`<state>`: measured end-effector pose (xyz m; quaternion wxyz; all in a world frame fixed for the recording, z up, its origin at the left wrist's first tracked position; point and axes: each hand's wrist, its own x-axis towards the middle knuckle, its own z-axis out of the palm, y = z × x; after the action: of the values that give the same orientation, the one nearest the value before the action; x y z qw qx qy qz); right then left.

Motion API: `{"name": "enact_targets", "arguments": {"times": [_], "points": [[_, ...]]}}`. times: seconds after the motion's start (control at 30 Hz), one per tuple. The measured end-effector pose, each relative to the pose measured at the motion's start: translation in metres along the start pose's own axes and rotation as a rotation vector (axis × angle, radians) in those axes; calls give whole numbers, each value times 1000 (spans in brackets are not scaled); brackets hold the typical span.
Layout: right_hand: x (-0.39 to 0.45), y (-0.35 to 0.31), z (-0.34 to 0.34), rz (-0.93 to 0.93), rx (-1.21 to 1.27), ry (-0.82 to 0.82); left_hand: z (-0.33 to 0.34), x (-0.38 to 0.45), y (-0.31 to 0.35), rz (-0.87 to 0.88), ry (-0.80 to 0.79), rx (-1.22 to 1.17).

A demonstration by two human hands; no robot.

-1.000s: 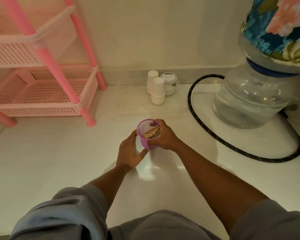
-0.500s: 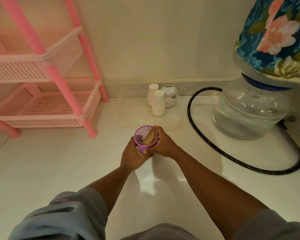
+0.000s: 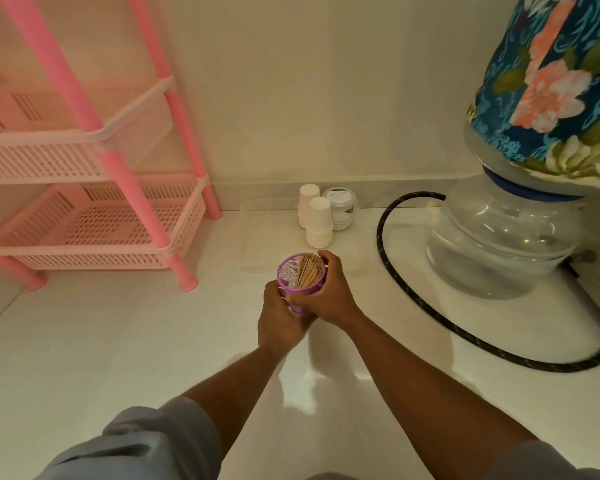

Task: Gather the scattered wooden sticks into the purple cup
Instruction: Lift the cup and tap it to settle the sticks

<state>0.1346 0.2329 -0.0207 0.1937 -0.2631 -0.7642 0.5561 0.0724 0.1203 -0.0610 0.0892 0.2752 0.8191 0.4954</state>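
Observation:
A purple mesh cup (image 3: 289, 274) is held above the white counter, near its middle. A bundle of flat wooden sticks (image 3: 309, 269) stands inside it, leaning toward the right wall. My left hand (image 3: 280, 320) wraps the cup's lower part from the front left. My right hand (image 3: 326, 294) grips its right side, fingers curled over the rim by the sticks. The cup's base is hidden by my hands. No loose sticks show on the counter.
A pink plastic rack (image 3: 94, 216) stands at the left. Two white paper cups (image 3: 317, 221) and a small lidded jar (image 3: 341, 209) sit by the back wall. A water jug (image 3: 499, 244) under a floral cover (image 3: 551, 91) stands right, ringed by a black hose (image 3: 423, 306).
My left hand has closed onto the cup, which it was only beside one second ago. The cup has turned, and the sticks now stand more upright.

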Motion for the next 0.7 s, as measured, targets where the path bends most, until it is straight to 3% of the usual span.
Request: {"name": "enact_targets", "arguments": {"times": [0.2,0.37,0.57,0.7], "points": [[4,0,-16,104,37,-184,-10,8,-5,69,-153,-185],[6,2,-19,131,13,-297,-17,13,-8,73,-210,-156],[7,2,-15,136,-62,-379,-15,8,-15,64,-134,-28],[7,2,-8,122,-107,-296,-11,-1,-17,-14,-52,30]]}}
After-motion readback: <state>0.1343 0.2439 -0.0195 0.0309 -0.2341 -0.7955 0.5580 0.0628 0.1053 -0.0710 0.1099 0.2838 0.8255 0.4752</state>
